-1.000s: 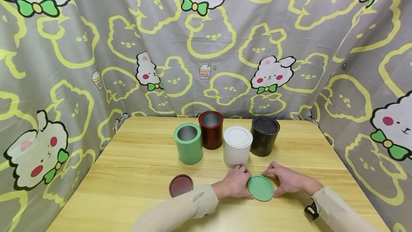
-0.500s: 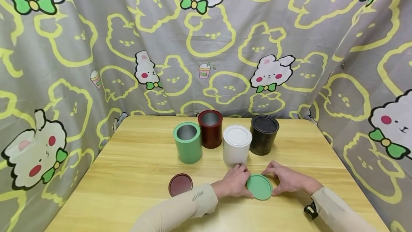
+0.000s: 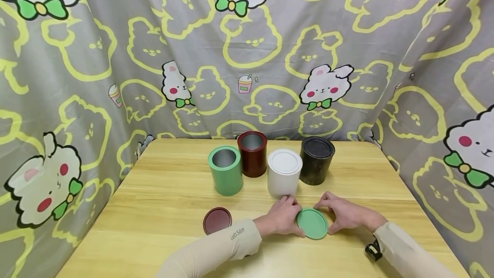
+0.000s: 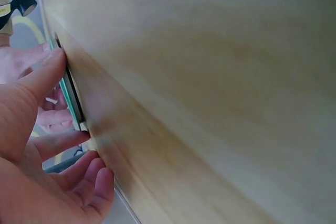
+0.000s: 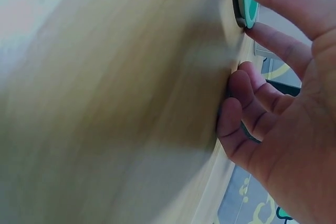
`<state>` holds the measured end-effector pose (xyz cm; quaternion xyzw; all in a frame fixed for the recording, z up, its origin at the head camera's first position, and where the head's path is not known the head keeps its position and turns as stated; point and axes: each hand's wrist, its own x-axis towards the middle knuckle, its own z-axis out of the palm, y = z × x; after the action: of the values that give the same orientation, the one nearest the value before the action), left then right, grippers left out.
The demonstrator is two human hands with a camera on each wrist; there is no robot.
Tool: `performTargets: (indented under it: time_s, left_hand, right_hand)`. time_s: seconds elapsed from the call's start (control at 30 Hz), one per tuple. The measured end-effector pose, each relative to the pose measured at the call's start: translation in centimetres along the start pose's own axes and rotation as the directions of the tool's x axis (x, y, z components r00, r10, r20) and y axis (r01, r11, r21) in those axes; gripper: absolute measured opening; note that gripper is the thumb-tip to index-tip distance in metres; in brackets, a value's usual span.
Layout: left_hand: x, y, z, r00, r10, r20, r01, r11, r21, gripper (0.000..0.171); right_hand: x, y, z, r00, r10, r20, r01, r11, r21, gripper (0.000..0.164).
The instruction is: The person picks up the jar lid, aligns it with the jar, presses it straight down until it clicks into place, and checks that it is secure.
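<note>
On the wooden table lies a round green lid [image 3: 312, 224], top side up. My left hand [image 3: 283, 217] holds its left edge between thumb and index finger. From the other side my right hand [image 3: 347, 214] holds the right edge, also with thumb and index finger. In the left wrist view the lid [image 4: 70, 90] appears edge-on beside the left thumb. The right wrist view catches only part of the lid [image 5: 245, 6] at the top, and the right hand's other fingers bend against the tabletop.
Behind the hands stand a green can [image 3: 227, 181] and a dark red can [image 3: 253, 162], both uncovered. A white can [image 3: 284, 179] and a black can [image 3: 316, 166] have lids on. A dark red lid [image 3: 217, 220] lies left, near the left sleeve [image 3: 231, 243]. Patterned curtains surround the table.
</note>
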<state>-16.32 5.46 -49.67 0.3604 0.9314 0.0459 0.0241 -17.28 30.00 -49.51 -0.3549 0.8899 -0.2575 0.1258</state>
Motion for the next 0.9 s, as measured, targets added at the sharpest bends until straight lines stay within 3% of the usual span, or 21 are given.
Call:
performTargets:
  time_s: [0.67, 0.9]
  left_hand:
    - [-0.12, -0.42, 0.20, 1.000, -0.013, -0.003, 0.012, 0.999, -0.031, 0.064]
    - [0.04, -0.82, 0.80, 1.000, -0.013, -0.016, 0.010, 0.992, -0.129, 0.066]
  right_hand:
    - [-0.15, 0.37, 0.17, 1.000, -0.011, -0.020, 0.011, 1.000, 0.010, 0.061]
    - [-0.15, 0.35, 0.03, 0.999, -0.034, -0.033, 0.035, 0.999, 0.007, 0.060]
